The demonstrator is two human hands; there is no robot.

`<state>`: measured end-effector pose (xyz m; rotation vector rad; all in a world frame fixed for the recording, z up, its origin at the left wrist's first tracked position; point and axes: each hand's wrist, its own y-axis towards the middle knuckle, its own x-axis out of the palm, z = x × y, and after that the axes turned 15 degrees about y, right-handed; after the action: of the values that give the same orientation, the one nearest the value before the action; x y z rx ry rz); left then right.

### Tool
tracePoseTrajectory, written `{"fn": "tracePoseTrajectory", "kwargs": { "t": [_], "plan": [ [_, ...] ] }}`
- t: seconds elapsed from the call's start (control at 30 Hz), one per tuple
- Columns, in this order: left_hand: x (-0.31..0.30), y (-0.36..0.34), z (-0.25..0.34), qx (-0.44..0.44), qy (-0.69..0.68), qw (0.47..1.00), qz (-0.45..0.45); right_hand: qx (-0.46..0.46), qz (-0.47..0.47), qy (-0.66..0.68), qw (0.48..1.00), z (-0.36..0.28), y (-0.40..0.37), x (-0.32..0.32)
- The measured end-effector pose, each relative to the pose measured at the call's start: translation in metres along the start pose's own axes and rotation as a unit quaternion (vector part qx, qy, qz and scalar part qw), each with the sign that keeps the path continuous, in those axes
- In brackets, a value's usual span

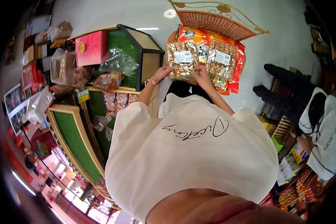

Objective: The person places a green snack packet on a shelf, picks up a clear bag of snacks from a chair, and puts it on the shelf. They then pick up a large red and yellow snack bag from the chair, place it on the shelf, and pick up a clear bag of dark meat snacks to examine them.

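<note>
Between my two hands is a clear plastic bag (182,68) of brown, lumpy snack pieces with a white printed label facing up. My left hand (162,72) pinches its near left corner, thumb at the plastic. At the near right corner, the fingers of my right hand (202,77) are closed on the same bag. A similar labelled snack bag (221,67) lies just to the right. Under and behind both bags are orange and red printed packages (186,33), piled on the seat of a wicker chair.
The woven chair back (214,23) with gold metal trim rises behind the pile. To my left stands a wooden display stand with green lining (127,50), holding a pink-red box (90,48) and bagged goods. A person in a white top (326,149) is at the right, beside packaged goods.
</note>
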<state>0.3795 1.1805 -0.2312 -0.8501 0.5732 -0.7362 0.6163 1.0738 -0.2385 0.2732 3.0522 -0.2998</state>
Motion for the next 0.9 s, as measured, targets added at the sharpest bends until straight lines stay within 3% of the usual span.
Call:
{"fn": "tracePoseTrajectory", "kwargs": {
  "t": [0.1,0.13,0.23,0.27,0.37,0.43,0.5,0.53,0.67,0.87,0.9],
  "plan": [
    [0.024,-0.035,0.002,0.035,-0.277,0.960,-0.018,0.213,-0.056,0.103,0.970,-0.020,-0.007,0.002],
    [0.026,-0.041,-0.006,0.031,-0.297,0.954,-0.023,0.215,-0.062,0.152,0.963,-0.024,-0.010,0.005],
    [0.037,-0.067,-0.025,0.001,-0.368,0.929,-0.034,0.123,-0.076,0.082,0.986,-0.011,0.000,0.005],
    [0.042,-0.073,-0.038,-0.001,-0.386,0.922,-0.045,0.125,-0.087,0.131,0.980,-0.006,0.005,0.010],
    [0.064,-0.112,-0.046,0.035,-0.399,0.915,0.056,0.026,-0.091,-0.020,0.995,0.026,0.017,0.034],
    [0.081,-0.140,-0.061,0.071,-0.431,0.896,0.085,0.162,-0.154,0.054,0.973,0.013,0.013,0.054],
    [0.104,-0.169,-0.068,0.105,-0.476,0.863,0.131,0.208,-0.175,0.077,0.959,-0.019,-0.006,0.077],
    [0.119,-0.176,-0.081,0.093,-0.487,0.851,0.174,0.176,-0.233,0.105,0.951,-0.025,-0.014,0.088],
    [0.170,-0.226,-0.112,0.102,-0.554,0.782,0.266,0.307,-0.381,0.034,0.872,-0.085,-0.051,0.118],
    [0.260,-0.295,-0.146,0.123,-0.465,0.736,0.477,0.134,-0.494,0.024,0.859,-0.099,-0.145,0.152],
    [0.280,-0.303,-0.154,0.128,-0.509,0.703,0.481,0.110,-0.513,0.019,0.851,-0.104,-0.162,0.155]
  ]
}}
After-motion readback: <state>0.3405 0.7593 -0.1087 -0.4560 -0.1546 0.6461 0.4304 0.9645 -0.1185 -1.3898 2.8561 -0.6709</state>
